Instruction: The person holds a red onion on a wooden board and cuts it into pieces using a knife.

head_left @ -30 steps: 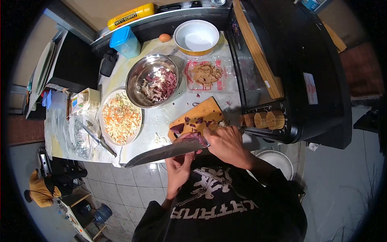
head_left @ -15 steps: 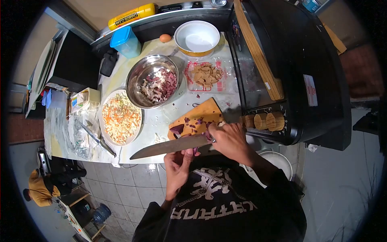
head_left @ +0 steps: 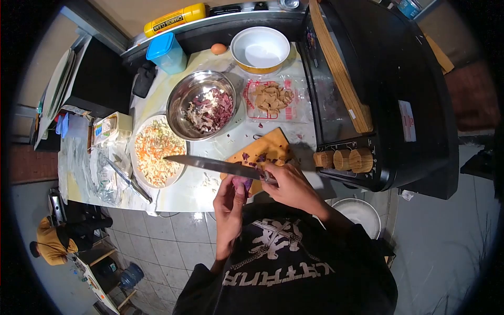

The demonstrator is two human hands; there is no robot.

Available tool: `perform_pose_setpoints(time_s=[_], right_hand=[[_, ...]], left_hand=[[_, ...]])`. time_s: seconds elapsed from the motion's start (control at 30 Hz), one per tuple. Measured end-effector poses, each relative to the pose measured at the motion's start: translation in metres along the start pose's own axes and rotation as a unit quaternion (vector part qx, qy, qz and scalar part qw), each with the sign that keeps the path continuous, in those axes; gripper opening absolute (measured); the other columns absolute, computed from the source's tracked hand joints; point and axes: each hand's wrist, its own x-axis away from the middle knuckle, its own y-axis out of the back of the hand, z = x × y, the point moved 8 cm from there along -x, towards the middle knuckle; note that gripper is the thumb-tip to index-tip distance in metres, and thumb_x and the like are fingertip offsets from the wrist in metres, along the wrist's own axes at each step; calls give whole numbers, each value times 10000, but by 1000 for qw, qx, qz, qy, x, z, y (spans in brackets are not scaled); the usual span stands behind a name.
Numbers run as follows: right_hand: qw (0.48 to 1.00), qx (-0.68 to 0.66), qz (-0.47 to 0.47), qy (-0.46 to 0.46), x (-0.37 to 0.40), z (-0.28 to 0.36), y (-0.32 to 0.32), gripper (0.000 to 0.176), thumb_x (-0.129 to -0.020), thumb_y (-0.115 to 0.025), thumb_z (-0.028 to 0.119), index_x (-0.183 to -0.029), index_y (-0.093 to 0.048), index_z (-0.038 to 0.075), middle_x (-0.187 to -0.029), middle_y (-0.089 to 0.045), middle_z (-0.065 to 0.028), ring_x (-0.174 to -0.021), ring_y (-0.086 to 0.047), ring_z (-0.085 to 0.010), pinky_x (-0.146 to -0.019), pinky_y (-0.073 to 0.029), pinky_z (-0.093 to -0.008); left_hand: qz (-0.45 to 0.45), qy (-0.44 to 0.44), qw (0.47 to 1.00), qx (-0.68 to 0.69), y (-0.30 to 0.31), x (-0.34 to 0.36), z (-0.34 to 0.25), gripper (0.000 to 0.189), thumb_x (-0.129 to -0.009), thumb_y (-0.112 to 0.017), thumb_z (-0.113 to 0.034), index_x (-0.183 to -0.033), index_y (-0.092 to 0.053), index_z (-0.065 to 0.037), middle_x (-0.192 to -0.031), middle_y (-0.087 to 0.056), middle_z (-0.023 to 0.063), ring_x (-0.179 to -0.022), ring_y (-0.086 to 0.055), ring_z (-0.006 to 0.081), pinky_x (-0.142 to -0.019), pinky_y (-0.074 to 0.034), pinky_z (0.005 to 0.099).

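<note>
My left hand (head_left: pixel 228 205) grips a purple vegetable (head_left: pixel 242 184) between thumb and fingers, just off the near edge of the wooden cutting board (head_left: pixel 270 139). My right hand (head_left: pixel 290 184) is closed round the handle of a large knife (head_left: pixel 210 165). The long blade points left, passing over the board and close above the vegetable, its tip overlapping the plate of shredded vegetables (head_left: pixel 157 152) in this view. Small dark purple bits (head_left: pixel 261 157) lie scattered on the board, part of which is hidden by the blade and my hands.
Behind the board are a steel bowl (head_left: pixel 176 118) of pink and white pieces, a plastic bag (head_left: pixel 296 105) with tan slices, and a white bowl (head_left: pixel 260 47). Another knife (head_left: pixel 137 190) lies at left. A black oven (head_left: pixel 404 115) borders the right. A person (head_left: pixel 55 241) is far left.
The knife has swung upward and away from my body, its tip rising toward the plate. My left hand has lifted slightly, and the purple vegetable shows more plainly in it.
</note>
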Motion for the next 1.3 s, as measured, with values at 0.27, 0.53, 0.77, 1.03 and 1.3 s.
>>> perform_pose_setpoints(time_s=[0.27, 0.53, 0.77, 1.03, 1.3], right_hand=[[994, -108, 13, -19, 3, -4, 3, 247, -865, -635, 201, -885, -559, -33, -626, -543, -142, -515, -520, -246, -508, -390, -338], [992, -126, -29, -16, 6, -19, 1, 236, -933, -532, 176, -892, -567, -54, -666, -559, -159, -540, -536, -188, -517, -391, -310], [990, -123, -26, -64, 8, -28, -5, 286, -928, -543, 190, -770, -608, -40, -566, -536, -143, -492, -520, -149, -487, -379, -316], [978, -95, -12, -183, 10, -51, -10, 445, -969, -473, 310, -719, -550, -51, -553, -508, -162, -495, -501, -243, -498, -371, -380], [989, -111, 11, -94, 7, -36, -13, 378, -951, -511, 269, -767, -596, -50, -553, -515, -151, -517, -506, -219, -523, -381, -370]], left_hand=[[-17, -11, 1000, -5, 2, -5, 0, 389, -939, -560, -181, -1268, -478, 8, -1090, -570, 57, -887, -515, 86, -759, -431, 224], [-14, 5, 1000, -15, 2, -7, 3, 375, -940, -557, -173, -1253, -480, 18, -1072, -577, 50, -885, -517, 88, -756, -432, 223], [-8, 6, 1000, -10, 6, -8, 10, 345, -936, -567, -188, -1207, -504, 15, -993, -584, 31, -864, -522, 80, -750, -442, 227], [-33, 13, 999, -9, 8, -7, 11, 306, -938, -561, -173, -1160, -511, 31, -945, -572, 11, -814, -504, 67, -734, -431, 213], [-33, -1, 999, -9, 8, -9, 10, 384, -912, -599, -221, -1190, -487, 19, -995, -555, 50, -814, -490, 110, -715, -412, 244]])
